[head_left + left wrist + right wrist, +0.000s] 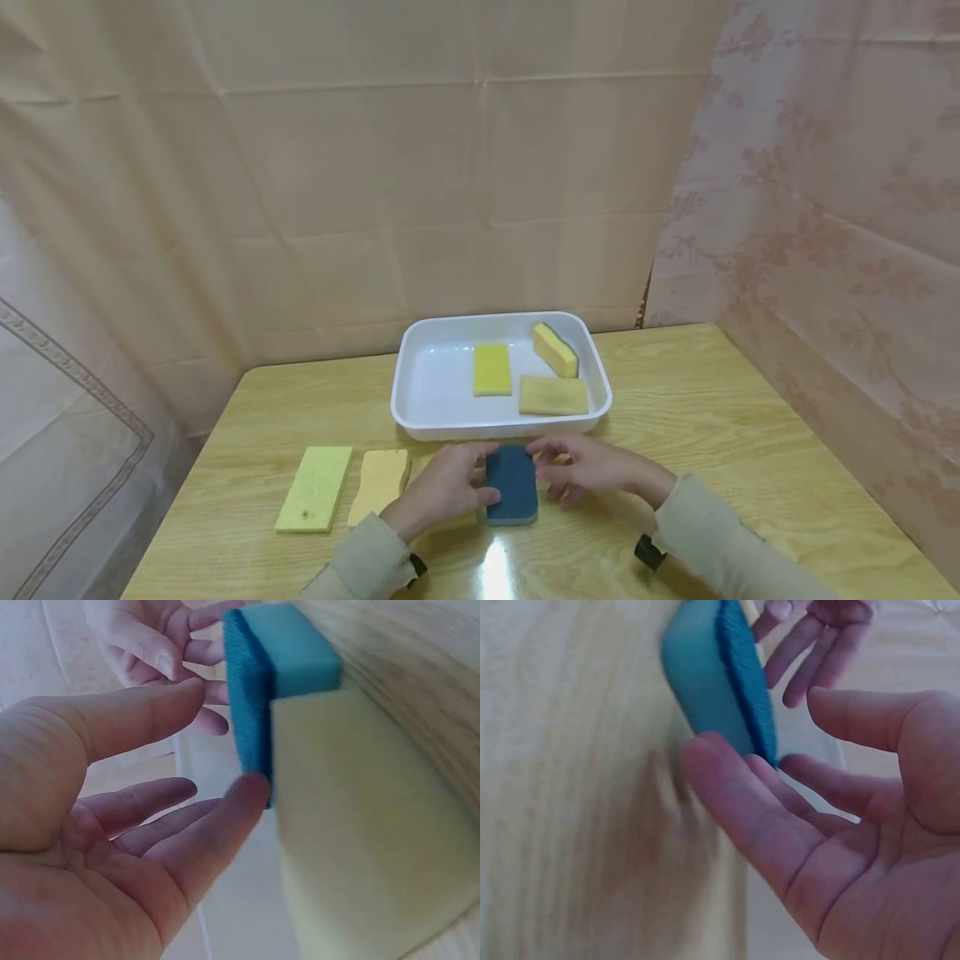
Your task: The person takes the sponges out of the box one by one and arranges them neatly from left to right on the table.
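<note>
A blue sponge (512, 483) with a dark teal scouring face up lies on the table in front of the white tray. My left hand (446, 485) is at its left side, fingers loosely spread, a fingertip at its edge in the left wrist view. Across from it, my right hand (588, 468) has its fingers relaxed by the right side; in the right wrist view fingertips overlap the blue sponge (712, 682), and contact is hard to judge. A pale yellow sponge (360, 817) lies beside the blue one, mostly hidden under the left hand in the head view.
The white tray (431, 433) stands at the table's back, holding a bright yellow sponge (492, 370), a tan sponge (553, 396) and a tilted yellow sponge with a dark side (556, 350). Left of my hands lie a wavy-edged yellow sponge (380, 486) and a greenish-yellow sponge (315, 489).
</note>
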Motion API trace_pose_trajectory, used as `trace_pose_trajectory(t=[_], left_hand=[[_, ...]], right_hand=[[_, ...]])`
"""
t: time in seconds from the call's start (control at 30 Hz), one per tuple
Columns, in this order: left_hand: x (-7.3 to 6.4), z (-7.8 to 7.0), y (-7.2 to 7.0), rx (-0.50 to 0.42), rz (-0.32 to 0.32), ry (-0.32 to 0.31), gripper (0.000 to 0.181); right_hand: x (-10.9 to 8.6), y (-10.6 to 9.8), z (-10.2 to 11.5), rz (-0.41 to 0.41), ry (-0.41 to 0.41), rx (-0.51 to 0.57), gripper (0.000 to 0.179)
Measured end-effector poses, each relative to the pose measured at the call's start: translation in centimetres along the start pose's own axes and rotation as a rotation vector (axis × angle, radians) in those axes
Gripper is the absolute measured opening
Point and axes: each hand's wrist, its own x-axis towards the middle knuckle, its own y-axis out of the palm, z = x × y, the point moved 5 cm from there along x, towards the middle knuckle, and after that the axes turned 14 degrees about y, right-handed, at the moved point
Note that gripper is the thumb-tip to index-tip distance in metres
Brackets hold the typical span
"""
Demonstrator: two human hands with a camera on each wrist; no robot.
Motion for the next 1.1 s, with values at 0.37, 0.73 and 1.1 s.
trace_pose_trajectory(t=[0.37, 0.73, 1.1], left_hand=[[0.4, -1.3, -1.4, 0.029, -0.019, 0.085, 0.048], [2.0, -2.1, -4.6, 0.098, -0.074, 0.151, 0.040], [4.5, -1.4, -8.3, 0.219, -0.048, 0.138, 0.030]], right_hand=[[-0.8, -1.4, 2.1, 0.059, -0.081, -0.081, 0.045], [-0.1, -3.9, 4.8, -0.096, -0.105, 0.023, 0.058], [1.0, -5.9, 7.5, -0.167, -0.079, 0.073, 0.059]])
